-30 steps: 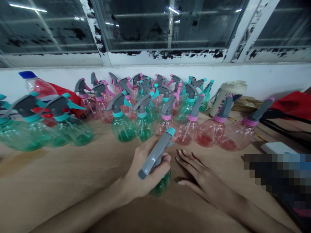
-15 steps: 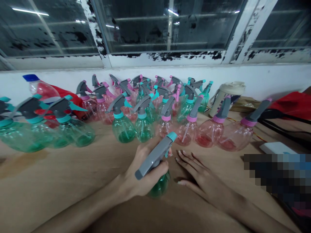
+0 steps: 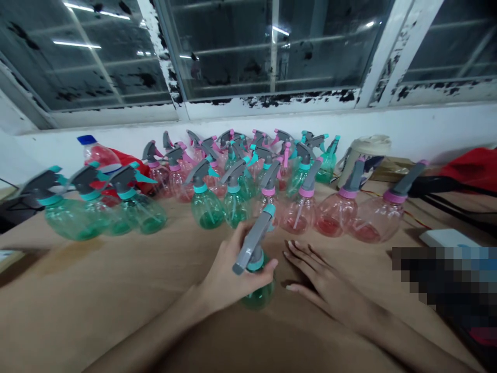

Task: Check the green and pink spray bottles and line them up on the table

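Observation:
Low in the middle, my left hand [image 3: 228, 272] curls round the upper part of a green spray bottle [image 3: 254, 241] with a grey head and teal collar. My thumb lies along its near side; the other fingers are partly hidden behind it. The bottle's nozzle points away from me, slightly right. To its right, my right hand [image 3: 320, 280] rests palm down on the table with its fingers stretched out, holding nothing. Just beyond both hands stand a pink spray bottle [image 3: 298, 215] and another green spray bottle [image 3: 209, 210].
Several more green and pink spray bottles stand in rows toward the wall. Green ones are at the left [image 3: 72, 220]. A pale cup [image 3: 363, 155], black cables [image 3: 458, 199] and a white box [image 3: 446, 241] are at the right. Behind is a window [image 3: 272, 52].
The view has shifted slightly left. The bottle in my left hand has turned, its nozzle now pointing more directly away. My thumb has straightened and shows more of the teal collar. My right hand stays flat.

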{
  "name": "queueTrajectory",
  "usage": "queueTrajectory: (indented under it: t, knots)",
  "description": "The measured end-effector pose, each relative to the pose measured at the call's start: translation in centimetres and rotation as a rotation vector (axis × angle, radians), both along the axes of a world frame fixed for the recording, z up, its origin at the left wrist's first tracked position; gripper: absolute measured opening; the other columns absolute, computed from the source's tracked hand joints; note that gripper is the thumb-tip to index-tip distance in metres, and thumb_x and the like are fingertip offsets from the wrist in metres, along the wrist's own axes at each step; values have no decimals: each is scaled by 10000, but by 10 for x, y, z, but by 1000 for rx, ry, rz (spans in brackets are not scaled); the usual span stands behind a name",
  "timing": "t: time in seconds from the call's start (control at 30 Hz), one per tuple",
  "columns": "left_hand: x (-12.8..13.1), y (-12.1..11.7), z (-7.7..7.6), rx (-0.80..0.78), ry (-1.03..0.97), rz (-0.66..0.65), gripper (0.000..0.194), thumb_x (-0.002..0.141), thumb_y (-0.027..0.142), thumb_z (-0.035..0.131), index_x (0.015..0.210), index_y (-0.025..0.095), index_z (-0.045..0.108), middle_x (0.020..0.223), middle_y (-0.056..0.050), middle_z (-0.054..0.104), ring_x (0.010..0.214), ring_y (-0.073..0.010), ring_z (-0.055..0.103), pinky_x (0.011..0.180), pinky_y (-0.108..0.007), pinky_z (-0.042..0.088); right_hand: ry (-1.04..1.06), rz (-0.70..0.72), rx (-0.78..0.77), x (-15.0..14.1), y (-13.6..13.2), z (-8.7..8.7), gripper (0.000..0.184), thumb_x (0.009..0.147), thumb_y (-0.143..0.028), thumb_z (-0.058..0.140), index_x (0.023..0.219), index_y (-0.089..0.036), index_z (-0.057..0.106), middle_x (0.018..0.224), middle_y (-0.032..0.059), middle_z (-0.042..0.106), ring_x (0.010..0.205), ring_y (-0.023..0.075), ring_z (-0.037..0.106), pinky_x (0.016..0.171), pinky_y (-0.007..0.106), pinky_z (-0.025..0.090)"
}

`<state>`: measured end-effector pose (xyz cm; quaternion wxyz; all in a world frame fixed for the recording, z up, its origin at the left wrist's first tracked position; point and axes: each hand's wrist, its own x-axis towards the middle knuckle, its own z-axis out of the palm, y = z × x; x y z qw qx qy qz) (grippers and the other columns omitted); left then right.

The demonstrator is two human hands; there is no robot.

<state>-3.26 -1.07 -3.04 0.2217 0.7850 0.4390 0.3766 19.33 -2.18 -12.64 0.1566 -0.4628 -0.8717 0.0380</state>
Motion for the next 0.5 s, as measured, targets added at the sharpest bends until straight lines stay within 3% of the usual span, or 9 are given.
queueTrajectory:
  t: [0.07, 0.23, 0.4, 0.5]
  knots:
    - [-4, -6, -4, -22, 9, 33, 532, 725, 304, 645, 1205, 252, 422, 1002, -45, 646, 874, -243, 648, 767, -406, 532, 18, 0, 2, 0, 0, 1, 619, 912, -533, 403, 1418, -181, 346, 1466, 103, 375, 1357, 245, 323, 1096, 489, 309]
    - [-14, -17, -11, -34, 61, -35, 612, 732, 329, 675, 1270, 215, 408, 1200, -112, 572, 1118, -286, 553, 952, -499, 432, 34, 1, 11, -1, -1, 2, 611, 910, -544, 399, 1406, -189, 377, 1464, 104, 381, 1356, 248, 325, 1098, 489, 305]
    - [-24, -23, -12, -34, 97, -21, 496, 771, 327, 667, 1215, 209, 482, 1193, -87, 597, 1136, -260, 552, 982, -469, 428, 31, 7, 10, 0, 1, 6, 610, 898, -557, 415, 1389, -196, 414, 1440, 103, 431, 1341, 249, 358, 1084, 467, 337]
    - [-36, -28, -11, 34, 133, 15, 453, 781, 353, 670, 1188, 223, 520, 1179, -74, 591, 1133, -256, 545, 975, -444, 444, -1, 3, 1, -3, 5, 18, 586, 894, -562, 418, 1333, -180, 487, 1386, 121, 500, 1275, 269, 454, 1043, 466, 392]
